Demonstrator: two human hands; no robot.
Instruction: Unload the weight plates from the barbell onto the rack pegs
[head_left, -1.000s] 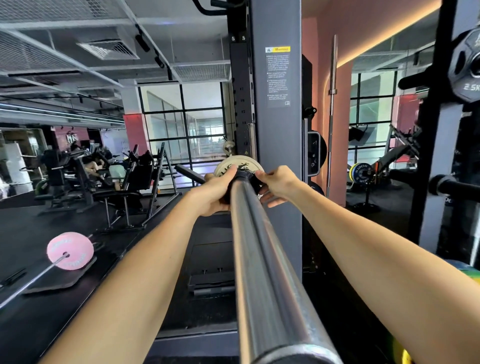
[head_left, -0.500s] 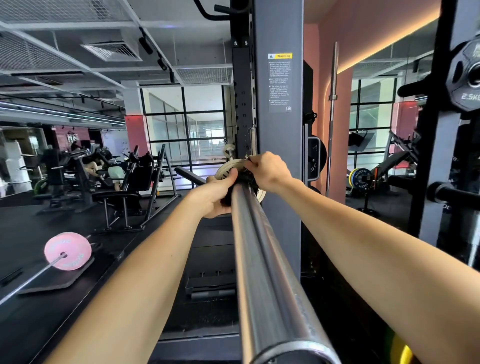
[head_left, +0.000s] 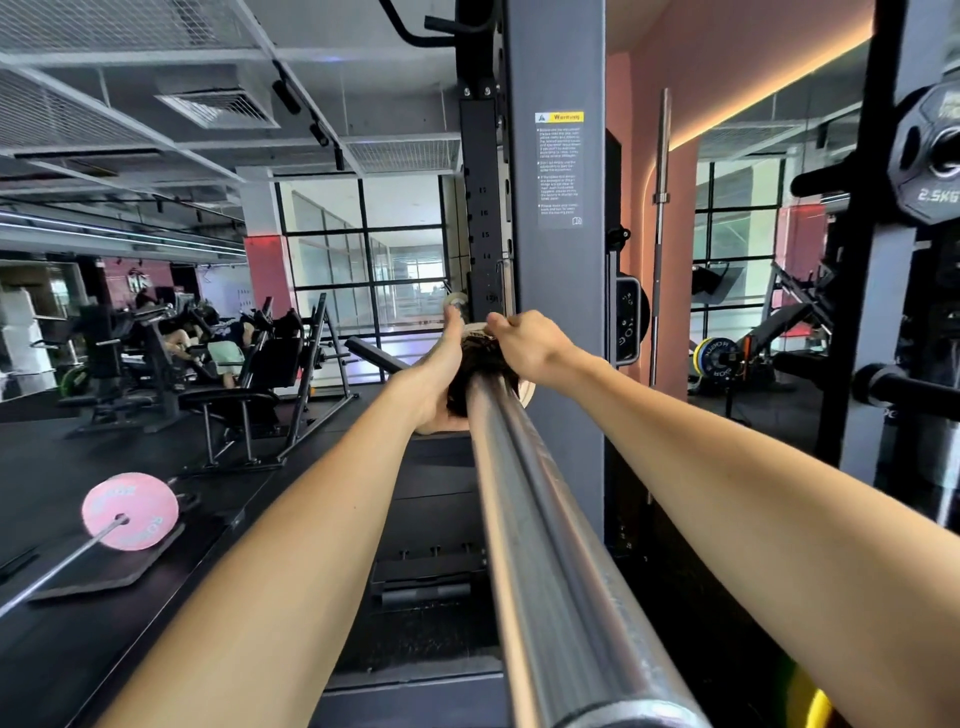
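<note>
We have one wide-angle head view, looking forward and slightly down along the barbell sleeve from its near end, close above it, toward the rack upright just ahead.

A grey rectangular sticker on the tall grey steel rack upright carries a yellow header reading "Warning"; the fine print below is illegible. Right of this upright, a black round weight plate is marked "2.5KG". Left of the upright, the black perforated steel column bears hole numbers 15 and 14
</note>
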